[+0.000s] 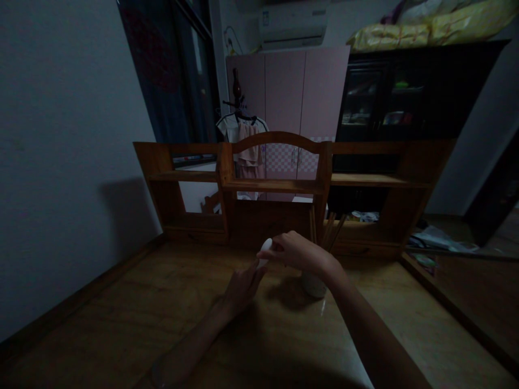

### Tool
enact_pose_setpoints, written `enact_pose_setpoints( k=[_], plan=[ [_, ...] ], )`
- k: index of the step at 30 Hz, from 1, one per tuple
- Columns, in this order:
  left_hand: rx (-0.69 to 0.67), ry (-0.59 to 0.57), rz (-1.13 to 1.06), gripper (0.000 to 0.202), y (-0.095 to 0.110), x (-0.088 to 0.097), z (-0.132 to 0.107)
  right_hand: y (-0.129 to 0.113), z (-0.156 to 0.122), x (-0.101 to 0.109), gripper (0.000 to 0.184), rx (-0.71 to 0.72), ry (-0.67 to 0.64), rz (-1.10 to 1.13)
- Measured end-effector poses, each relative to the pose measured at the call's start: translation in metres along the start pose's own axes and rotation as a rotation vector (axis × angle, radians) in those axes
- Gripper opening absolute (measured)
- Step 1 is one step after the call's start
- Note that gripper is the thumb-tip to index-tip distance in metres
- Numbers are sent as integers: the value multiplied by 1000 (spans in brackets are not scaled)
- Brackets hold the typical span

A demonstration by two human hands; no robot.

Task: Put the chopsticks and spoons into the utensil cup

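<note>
A small white oval object (pixel 265 249) is pinched at the fingertips of my right hand (pixel 298 252), above the wooden desk (pixel 170 313). My left hand (pixel 243 286) reaches up from below, its fingers touching the lower end of the same white object. Just behind my right wrist stands a pale round cup (pixel 314 285) holding several wooden chopsticks (pixel 330 232). The room is dim, so what the white object is stays unclear.
A wooden shelf unit (pixel 275 186) with an arched top runs along the desk's back edge. The wall (pixel 60 162) lies to the left. Papers (pixel 438 239) lie at the right. Pink cabinets (pixel 300 92) and a dark glass cabinet (pixel 401 92) stand behind.
</note>
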State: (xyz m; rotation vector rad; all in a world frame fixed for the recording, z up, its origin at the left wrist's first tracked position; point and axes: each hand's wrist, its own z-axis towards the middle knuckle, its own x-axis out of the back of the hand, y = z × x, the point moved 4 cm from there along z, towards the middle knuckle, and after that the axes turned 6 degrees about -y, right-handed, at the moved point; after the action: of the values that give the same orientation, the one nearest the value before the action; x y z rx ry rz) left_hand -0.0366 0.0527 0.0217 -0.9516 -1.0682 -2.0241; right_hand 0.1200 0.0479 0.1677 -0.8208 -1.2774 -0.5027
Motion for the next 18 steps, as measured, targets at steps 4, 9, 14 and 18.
enact_pose_setpoints(
  k=[4,9,14,18],
  plan=[
    [-77,-182,141,37,14,-4,0,-2,3,-6,56,54,41,-65],
    [-98,-296,156,38,22,-9,-1,-1,4,-14,28,65,6,-108],
    [-60,-239,41,41,16,-6,-1,-6,2,-9,24,121,42,17],
    [-36,-216,-85,41,15,-3,-1,-13,2,-8,38,189,51,117]
  ],
)
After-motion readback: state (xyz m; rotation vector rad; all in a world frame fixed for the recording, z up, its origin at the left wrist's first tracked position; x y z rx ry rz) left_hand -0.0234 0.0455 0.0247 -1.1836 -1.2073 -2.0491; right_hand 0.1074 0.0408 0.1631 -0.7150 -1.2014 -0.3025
